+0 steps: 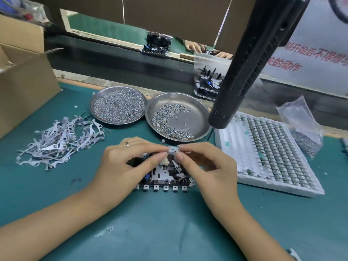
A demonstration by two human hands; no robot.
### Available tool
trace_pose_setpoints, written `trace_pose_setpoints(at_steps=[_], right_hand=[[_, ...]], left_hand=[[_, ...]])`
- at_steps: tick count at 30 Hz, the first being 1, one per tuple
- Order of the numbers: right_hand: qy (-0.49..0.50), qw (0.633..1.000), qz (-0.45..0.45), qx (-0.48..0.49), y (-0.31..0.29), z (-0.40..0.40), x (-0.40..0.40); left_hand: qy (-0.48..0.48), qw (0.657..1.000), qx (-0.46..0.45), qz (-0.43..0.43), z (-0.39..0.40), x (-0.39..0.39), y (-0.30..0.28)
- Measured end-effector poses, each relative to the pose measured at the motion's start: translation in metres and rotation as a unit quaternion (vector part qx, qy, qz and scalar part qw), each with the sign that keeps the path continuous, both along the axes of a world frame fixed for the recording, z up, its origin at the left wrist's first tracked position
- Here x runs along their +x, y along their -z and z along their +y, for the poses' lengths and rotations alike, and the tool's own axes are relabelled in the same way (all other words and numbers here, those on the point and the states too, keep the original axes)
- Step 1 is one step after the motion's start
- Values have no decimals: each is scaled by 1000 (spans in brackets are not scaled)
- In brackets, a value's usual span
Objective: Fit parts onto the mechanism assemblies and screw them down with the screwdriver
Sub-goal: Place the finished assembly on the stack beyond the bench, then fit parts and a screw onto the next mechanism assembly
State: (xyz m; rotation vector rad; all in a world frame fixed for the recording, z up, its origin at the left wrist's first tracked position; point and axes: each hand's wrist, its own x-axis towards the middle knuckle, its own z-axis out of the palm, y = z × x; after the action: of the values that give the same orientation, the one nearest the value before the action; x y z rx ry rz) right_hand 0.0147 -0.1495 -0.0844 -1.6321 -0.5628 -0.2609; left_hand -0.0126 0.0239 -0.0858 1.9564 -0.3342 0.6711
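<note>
A mechanism assembly [165, 178] of metal plate and black parts lies flat on the green mat in front of me. Both hands are over it. My left hand [128, 162] covers its left part, with thumb and forefinger pinched at its top middle. My right hand [205, 164] comes in from the right, its fingertips pinching a small metal part [174, 163] at the same spot. The black electric screwdriver [250, 61] hangs from above at the right, held by neither hand. A loose heap of flat metal levers [60, 140] lies to the left.
Two steel dishes of screws [118, 106] [178, 117] stand behind the assembly. A white foam tray of small parts [269, 153] sits at right, with a plastic bag of screws [303, 127] beyond it. A cardboard box [22, 72] is far left. Stacked assemblies [207, 81] stand by the conveyor.
</note>
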Motion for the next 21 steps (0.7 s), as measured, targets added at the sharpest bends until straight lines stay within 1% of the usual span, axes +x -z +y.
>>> trace_pose_setpoints(at_steps=[2,5,12,15,21], right_hand=[[8,997,-14,-73,0,-3,1],[13,992,-3,-124,2,-8,4],[-25,985,0,-170,6,-9,3],[-37,982,-19,-183,5,-8,1],[-47,977,-54,-202,8,-8,0]], left_hand=[[-3,999,-21,37,3,-1,-1],[5,997,-13,77,8,-2,-3],[24,990,58,123,14,-2,-6],[36,984,99,145,17,0,-9],[51,980,116,155,19,1,-15]])
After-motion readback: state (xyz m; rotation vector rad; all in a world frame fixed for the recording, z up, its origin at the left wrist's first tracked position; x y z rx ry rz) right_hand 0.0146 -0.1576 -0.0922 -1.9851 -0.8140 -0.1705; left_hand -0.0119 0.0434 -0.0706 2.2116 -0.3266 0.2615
